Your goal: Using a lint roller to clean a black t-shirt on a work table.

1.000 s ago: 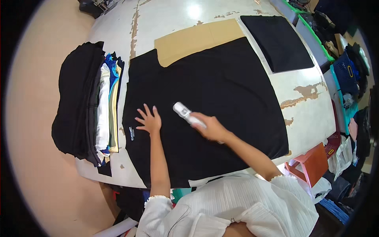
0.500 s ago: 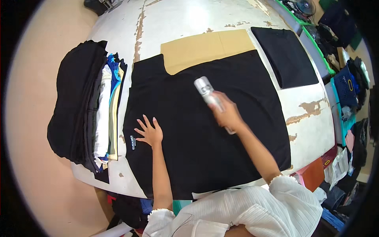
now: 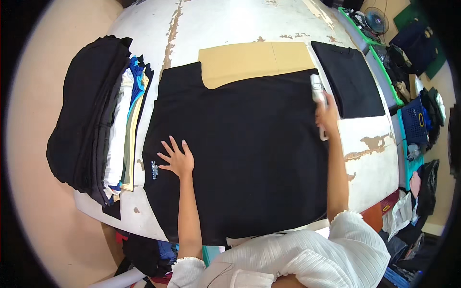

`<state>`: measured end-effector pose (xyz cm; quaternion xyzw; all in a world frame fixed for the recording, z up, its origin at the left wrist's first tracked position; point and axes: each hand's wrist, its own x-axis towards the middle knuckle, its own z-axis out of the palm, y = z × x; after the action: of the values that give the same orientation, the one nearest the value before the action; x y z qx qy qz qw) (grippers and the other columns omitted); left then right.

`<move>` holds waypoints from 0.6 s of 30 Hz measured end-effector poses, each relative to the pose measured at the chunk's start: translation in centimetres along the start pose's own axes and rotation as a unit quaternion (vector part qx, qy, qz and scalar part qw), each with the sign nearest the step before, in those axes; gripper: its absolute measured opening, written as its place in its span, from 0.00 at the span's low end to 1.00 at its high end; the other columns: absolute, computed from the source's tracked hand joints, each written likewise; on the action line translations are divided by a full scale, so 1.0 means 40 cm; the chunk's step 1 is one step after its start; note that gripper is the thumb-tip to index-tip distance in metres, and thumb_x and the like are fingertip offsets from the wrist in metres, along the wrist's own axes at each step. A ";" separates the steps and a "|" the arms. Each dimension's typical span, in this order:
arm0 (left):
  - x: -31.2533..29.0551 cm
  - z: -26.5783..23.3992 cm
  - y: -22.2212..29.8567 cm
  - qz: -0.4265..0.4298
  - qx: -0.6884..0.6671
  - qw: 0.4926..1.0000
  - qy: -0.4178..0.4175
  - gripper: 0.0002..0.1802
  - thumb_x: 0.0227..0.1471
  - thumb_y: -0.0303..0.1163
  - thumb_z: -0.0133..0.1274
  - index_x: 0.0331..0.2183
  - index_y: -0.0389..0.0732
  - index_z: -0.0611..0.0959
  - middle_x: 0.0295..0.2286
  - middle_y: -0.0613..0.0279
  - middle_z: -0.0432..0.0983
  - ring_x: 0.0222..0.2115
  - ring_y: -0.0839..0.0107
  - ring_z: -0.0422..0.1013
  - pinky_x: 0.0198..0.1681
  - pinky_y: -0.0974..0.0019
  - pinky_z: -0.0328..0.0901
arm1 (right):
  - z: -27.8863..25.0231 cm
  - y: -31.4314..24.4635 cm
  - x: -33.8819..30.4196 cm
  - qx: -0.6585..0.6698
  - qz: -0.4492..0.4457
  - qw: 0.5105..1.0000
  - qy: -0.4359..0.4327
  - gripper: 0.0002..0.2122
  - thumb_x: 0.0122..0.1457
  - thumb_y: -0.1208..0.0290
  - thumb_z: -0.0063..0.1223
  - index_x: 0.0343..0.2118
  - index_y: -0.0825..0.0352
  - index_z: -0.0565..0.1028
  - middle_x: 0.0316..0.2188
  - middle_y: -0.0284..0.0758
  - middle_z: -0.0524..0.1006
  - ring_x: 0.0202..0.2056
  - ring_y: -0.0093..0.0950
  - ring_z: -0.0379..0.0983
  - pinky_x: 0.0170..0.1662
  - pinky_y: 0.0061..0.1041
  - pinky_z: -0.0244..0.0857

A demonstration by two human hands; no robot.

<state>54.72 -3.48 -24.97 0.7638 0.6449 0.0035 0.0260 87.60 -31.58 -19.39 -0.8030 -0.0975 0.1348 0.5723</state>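
Fingers of the left hand [image 3: 178,161] spread, palm down on the black cloth [image 3: 249,144]; fingers of the right hand [image 3: 328,117] curled round a white handheld tool [image 3: 317,89] at the cloth's far right corner. Whether tool touches fabric: cannot tell. Worktop [image 3: 240,21] broad, pale, worn through in brown patches; a rough edge there could snag fabric dragged across it. Cloth lies flat over the near middle; likeliest trouble, I judge, is rucking or a skewed edge, caused by the tool pulling rightward with one palm anchoring the left side. Pile of dark and coloured cloths [image 3: 91,120] close by on the left; layers could slump if knocked, and it limits room that side. Tan sheet [image 3: 254,62] along the cloth's far edge; whether it runs underneath is hidden. Folded dark piece [image 3: 353,81] just right of the tool, nearest obstacle to a rightward swing. Blue basket [image 3: 414,122] beyond the worktop's right edge, clear of both hands. Smallest: white print [image 3: 154,170] just left of the left hand; a slipping palm might rub it.
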 end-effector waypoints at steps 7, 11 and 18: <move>-0.001 -0.005 -0.002 0.006 -0.009 1.000 -0.022 0.32 0.55 0.58 0.27 0.60 0.61 0.49 0.61 0.64 0.36 0.60 0.45 0.32 0.53 0.29 0.29 | 0.359 -0.094 -0.238 0.037 -0.044 0.902 -0.428 0.17 0.56 0.68 0.49 0.49 0.60 0.66 0.17 0.34 0.70 0.12 0.20 0.64 0.15 0.21 0.59; -0.005 -0.007 -0.026 0.002 -0.007 1.000 -0.017 0.32 0.55 0.58 0.27 0.59 0.60 0.50 0.61 0.64 0.36 0.60 0.45 0.33 0.53 0.29 0.29 | 0.284 -0.084 -0.129 0.056 -0.009 0.941 -0.333 0.16 0.57 0.67 0.48 0.49 0.61 0.65 0.15 0.32 0.68 0.11 0.19 0.63 0.13 0.20 0.59; -0.005 -0.008 0.002 0.002 -0.011 1.000 -0.008 0.32 0.55 0.57 0.28 0.59 0.60 0.50 0.61 0.63 0.37 0.60 0.44 0.33 0.53 0.28 0.29 | -0.019 0.024 0.168 -0.013 -0.043 0.995 0.085 0.16 0.58 0.66 0.44 0.50 0.60 0.65 0.12 0.30 0.66 0.10 0.18 0.61 0.11 0.20 0.57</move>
<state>54.76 -3.66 -24.63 0.7650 0.6428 0.0043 0.0396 94.21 -30.48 -20.76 -0.8140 -0.0847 0.0405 0.5732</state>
